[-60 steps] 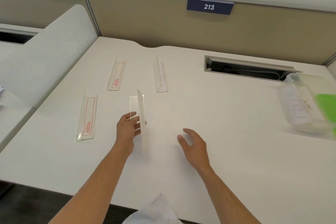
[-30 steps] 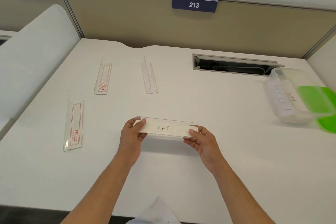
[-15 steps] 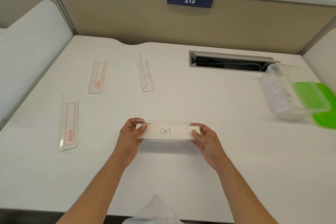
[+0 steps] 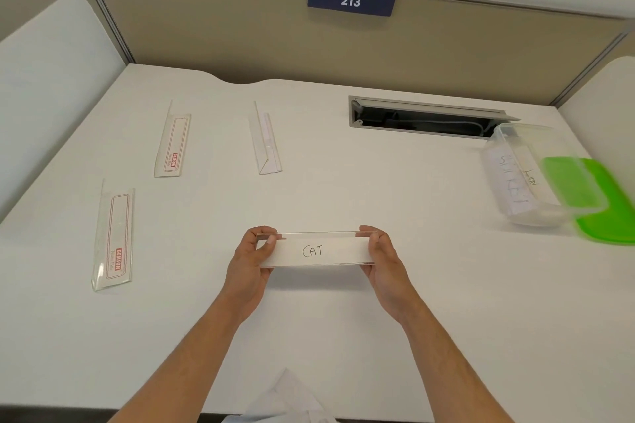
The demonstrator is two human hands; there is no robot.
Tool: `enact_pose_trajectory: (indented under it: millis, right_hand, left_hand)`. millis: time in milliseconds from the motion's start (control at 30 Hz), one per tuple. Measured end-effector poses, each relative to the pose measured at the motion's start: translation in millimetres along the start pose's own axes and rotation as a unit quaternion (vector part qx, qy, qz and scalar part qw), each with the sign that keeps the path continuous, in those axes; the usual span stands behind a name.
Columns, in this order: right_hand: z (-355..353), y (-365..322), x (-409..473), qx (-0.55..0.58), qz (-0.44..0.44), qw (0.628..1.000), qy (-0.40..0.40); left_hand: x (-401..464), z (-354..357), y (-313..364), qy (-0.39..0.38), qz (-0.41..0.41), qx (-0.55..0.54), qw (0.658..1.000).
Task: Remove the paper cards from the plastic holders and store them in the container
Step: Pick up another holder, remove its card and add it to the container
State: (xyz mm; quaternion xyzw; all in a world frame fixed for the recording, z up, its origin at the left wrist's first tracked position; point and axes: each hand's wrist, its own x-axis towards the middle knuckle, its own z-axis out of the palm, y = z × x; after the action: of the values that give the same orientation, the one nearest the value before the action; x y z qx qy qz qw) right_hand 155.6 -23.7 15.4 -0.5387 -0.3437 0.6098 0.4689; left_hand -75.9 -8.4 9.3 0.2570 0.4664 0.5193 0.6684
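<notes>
A clear plastic holder (image 4: 330,236) with a white paper card (image 4: 314,250) marked "CAT" inside it is held level above the middle of the white desk (image 4: 343,319). My left hand (image 4: 252,259) grips its left end and my right hand (image 4: 381,259) grips its right end. Three more holders lie on the desk: two with red-printed inserts at the left (image 4: 113,237) and far left (image 4: 173,142), one with a white card further back (image 4: 266,140). A clear plastic container (image 4: 525,175) with written cards in it stands at the right.
A green lid (image 4: 604,206) lies under and beside the container at the right edge. A cable slot (image 4: 426,118) is cut into the desk at the back. White dividers rise at the left (image 4: 51,85) and far right (image 4: 604,96). A beige partition wall closes the back.
Two seconds ago only my left hand held the holder upright and edge-on. It now lies level with "CAT" facing me, and my right hand has taken its right end.
</notes>
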Motion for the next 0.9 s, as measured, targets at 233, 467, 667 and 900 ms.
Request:
enact_pose_trajectory:
  millis: [233, 467, 667, 900]
  right_hand:
    - [-9.6, 1.9, -3.5, 0.013, -0.01, 0.999, 0.035]
    - [-23.9, -3.4, -5.0, 0.027, -0.008, 0.999, 0.039]
    - [-35.9, -7.1, -5.3, 0.046, 0.007, 0.998, 0.046]
    - [-50.2, -9.2, -5.9, 0.058, 0.004, 0.996, 0.063]
  left_hand:
    - [-1.3, 10.1, -10.6, 0.021, 0.021, 0.106, 0.994]
    - [2.4, 22.2, -13.3, 0.038, 0.013, 0.153, 0.987]
    - [5.2, 33.1, -15.8, 0.053, 0.006, 0.161, 0.985]
    - [5.8, 50.1, -19.1, 0.053, 0.006, 0.151, 0.987]
